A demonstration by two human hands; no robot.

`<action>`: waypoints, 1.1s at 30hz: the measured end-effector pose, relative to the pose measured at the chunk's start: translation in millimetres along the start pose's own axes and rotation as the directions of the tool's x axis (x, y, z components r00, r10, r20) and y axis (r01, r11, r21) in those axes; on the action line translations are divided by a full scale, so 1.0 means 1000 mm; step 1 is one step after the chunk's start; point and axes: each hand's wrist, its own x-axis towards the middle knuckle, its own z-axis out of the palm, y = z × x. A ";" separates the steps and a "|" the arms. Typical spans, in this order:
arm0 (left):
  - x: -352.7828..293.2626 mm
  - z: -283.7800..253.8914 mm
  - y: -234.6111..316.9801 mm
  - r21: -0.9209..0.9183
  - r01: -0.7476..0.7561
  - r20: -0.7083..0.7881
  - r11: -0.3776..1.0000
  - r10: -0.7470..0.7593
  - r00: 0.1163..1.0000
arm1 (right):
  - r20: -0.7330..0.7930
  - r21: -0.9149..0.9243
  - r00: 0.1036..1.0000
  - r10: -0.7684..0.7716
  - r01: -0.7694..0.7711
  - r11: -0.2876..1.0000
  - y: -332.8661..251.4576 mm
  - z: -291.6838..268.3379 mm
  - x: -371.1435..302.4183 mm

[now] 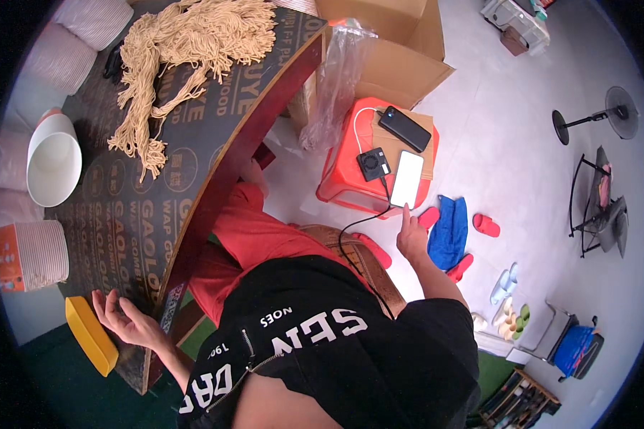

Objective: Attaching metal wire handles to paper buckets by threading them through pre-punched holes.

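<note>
My left hand [127, 323] rests at the near edge of the dark printed board table [132, 239], palm partly up and fingers loosely spread, with nothing in it. Just left of its fingers lies a yellow tray-like piece [91, 336]. My right hand [411, 237] is stretched toward a red plastic stool [336, 187]. Its index finger reaches the lower end of a phone with a white lit screen [407, 179]; whether it touches is hard to tell. Next to that phone are a small black box with a fan [373, 164], trailing a black cable, and a black phone-shaped device [404, 129] with a white cable.
Beige yarn strands [193, 43] are heaped on the table's far part. Stacked paper bowls [39, 255] and a white paper tub [54, 168] line its left side. An open cardboard box [401, 64] stands beyond the stool. Red slippers [486, 225] and blue cloth [449, 232] lie on the floor.
</note>
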 end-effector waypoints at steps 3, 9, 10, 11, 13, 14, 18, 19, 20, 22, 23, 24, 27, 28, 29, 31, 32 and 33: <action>0.001 0.001 0.001 0.010 0.000 0.002 1.000 0.000 1.000 | -0.052 -0.001 0.998 0.030 -0.030 1.000 0.004 0.004 -0.001; -0.001 -0.002 0.004 0.023 -0.006 0.001 1.000 0.006 1.000 | -0.039 0.001 0.998 0.042 -0.042 0.999 -0.004 -0.002 0.002; -0.001 -0.001 0.004 0.015 -0.005 -0.001 1.000 0.005 1.000 | -0.029 -0.007 0.999 0.037 -0.038 0.999 -0.005 -0.003 0.002; -0.001 -0.001 0.004 0.014 -0.003 -0.002 1.000 0.003 1.000 | -0.030 -0.008 0.999 0.037 -0.037 0.999 -0.005 -0.001 0.002; -0.002 -0.001 0.003 0.018 0.004 0.002 1.000 -0.005 1.000 | -0.034 0.003 0.999 0.023 -0.023 1.000 -0.003 0.002 0.002; -0.002 -0.002 0.003 0.020 0.008 0.001 1.000 -0.008 1.000 | -0.033 0.001 0.999 0.019 -0.019 1.000 -0.003 0.002 0.002; 0.000 0.002 0.007 0.010 -0.004 0.016 1.000 0.004 1.000 | -0.017 -0.014 0.998 0.056 -0.056 0.998 0.000 0.000 0.002; 0.000 0.000 0.008 0.014 0.000 0.014 1.000 0.000 1.000 | -0.015 -0.004 0.998 0.064 -0.064 0.998 -0.001 0.000 0.003; 0.000 0.000 0.008 0.020 0.002 0.018 1.000 -0.002 1.000 | -0.009 -0.004 0.998 0.061 -0.061 0.998 -0.001 -0.001 0.005; 0.001 0.001 0.009 0.038 -0.007 0.000 0.999 0.007 1.000 | 0.001 0.006 0.997 0.073 -0.073 0.997 -0.002 -0.006 0.009; 0.001 0.002 0.009 0.035 -0.008 0.007 0.999 0.008 1.000 | -0.007 0.003 0.997 0.076 -0.076 0.997 -0.001 -0.006 0.009; 0.001 0.002 0.009 0.030 -0.011 0.012 0.999 0.010 1.000 | -0.003 0.002 0.997 0.083 -0.083 0.997 -0.001 -0.005 0.006; 0.002 0.000 0.007 0.040 -0.012 0.010 0.999 0.011 1.000 | 0.003 -0.002 0.999 0.051 -0.051 0.999 -0.005 -0.004 0.010; 0.002 0.000 0.006 0.038 -0.014 0.013 0.999 0.014 1.000 | 0.012 -0.008 0.998 0.056 -0.056 0.998 -0.005 -0.003 0.009; 0.002 0.000 0.006 0.037 -0.016 0.011 0.999 0.016 1.000 | 0.020 -0.014 0.998 0.060 -0.060 0.998 -0.005 -0.003 0.009; 0.002 0.000 0.005 0.046 -0.021 0.014 0.999 0.021 1.000 | 0.033 -0.007 0.997 0.067 -0.067 0.998 -0.006 -0.001 0.010; 0.001 0.001 0.005 0.046 -0.023 0.013 0.999 0.022 1.000 | 0.049 -0.003 0.996 0.073 -0.073 0.997 -0.006 0.000 0.010; 0.001 0.001 0.003 0.035 -0.021 0.013 0.999 0.020 1.000 | 0.047 -0.001 0.996 0.074 -0.074 0.997 -0.005 0.002 0.011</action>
